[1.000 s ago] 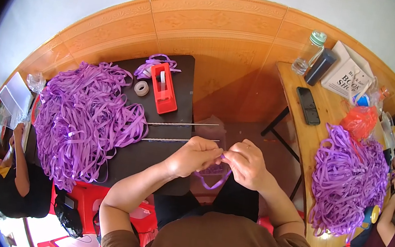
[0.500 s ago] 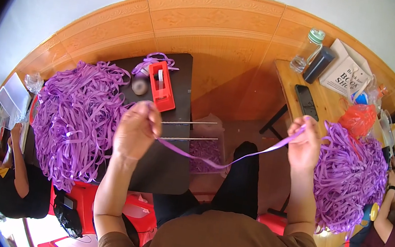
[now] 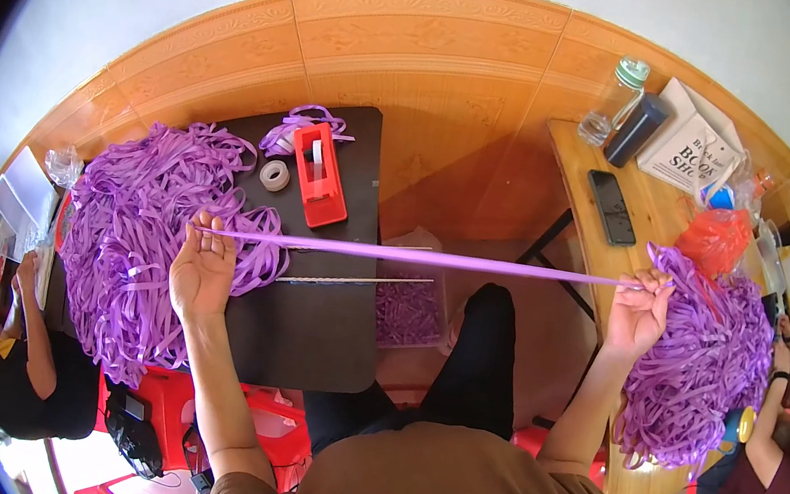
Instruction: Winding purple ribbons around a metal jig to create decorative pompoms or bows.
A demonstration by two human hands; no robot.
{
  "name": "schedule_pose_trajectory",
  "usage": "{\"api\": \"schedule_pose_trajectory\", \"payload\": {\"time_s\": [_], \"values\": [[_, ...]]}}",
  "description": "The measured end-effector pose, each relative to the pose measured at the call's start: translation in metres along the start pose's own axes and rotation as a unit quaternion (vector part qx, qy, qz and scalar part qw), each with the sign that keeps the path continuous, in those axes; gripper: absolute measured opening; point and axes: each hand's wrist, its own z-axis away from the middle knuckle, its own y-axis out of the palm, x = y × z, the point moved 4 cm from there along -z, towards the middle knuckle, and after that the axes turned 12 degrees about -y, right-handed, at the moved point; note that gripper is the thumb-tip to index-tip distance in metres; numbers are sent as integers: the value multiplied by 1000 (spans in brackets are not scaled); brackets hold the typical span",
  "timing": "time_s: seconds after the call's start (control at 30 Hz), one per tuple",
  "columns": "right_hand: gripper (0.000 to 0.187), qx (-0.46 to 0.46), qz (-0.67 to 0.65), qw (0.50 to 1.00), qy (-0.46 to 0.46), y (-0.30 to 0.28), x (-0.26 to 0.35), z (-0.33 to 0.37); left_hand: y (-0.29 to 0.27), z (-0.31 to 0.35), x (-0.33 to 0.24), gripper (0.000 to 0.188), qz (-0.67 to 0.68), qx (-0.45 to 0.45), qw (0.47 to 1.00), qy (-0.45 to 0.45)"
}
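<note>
A purple ribbon [image 3: 434,260] is pulled straight and taut between my two hands, across the gap between the tables. My left hand [image 3: 204,271] grips its left end beside a big heap of purple ribbons [image 3: 145,232] on the dark table. My right hand [image 3: 639,317] pinches the other end, next to a second ribbon heap [image 3: 701,366] on the wooden table. Under the ribbon, two thin metal rods [image 3: 360,282] stick out past the dark table's edge. A red tape dispenser [image 3: 321,176] and a tape roll [image 3: 274,175] lie behind it.
Below the rods stands a clear bin [image 3: 406,314] of purple scraps. A phone [image 3: 611,208], a water bottle [image 3: 615,101], a dark tumbler [image 3: 638,130] and a paper bag [image 3: 693,137] sit on the wooden table [image 3: 570,150]. People work at both sides; red stools [image 3: 265,421] are behind the dark table [image 3: 300,345].
My hands have moved apart, left hand leftward and right hand rightward. The ribbon, slack and sagging before, is now stretched straight. The tape roll is uncovered.
</note>
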Motion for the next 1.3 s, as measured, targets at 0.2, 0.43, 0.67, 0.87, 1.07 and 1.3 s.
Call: {"api": "schedule_pose_trajectory", "payload": {"time_s": [0.2, 0.43, 0.67, 0.87, 1.07, 1.3], "values": [[15, 4, -17, 1000, -4, -2, -1, -2, -16, 0, 1, 15, -2, -51, 999, 8], [17, -44, 1, 999, 1, -15, 3, 2, -30, 1, -1, 15, 6, -53, 999, 6], [16, -44, 36, 998, -1, -17, -2, 3, -42, 3, -13, 17, 8, -84, 996, 28], [23, -75, 51, 995, -28, -20, -5, 6, -42, 4, -16, 16, 10, -67, 997, 21], [22, -107, 24, 994, 15, -23, -8, 9, -43, 10, -18, 16, 11, -56, 998, 33], [20, -103, 28, 994, 8, -21, -9, 10, -38, 18, -24, 14, 27, -12, 998, 56]]}}
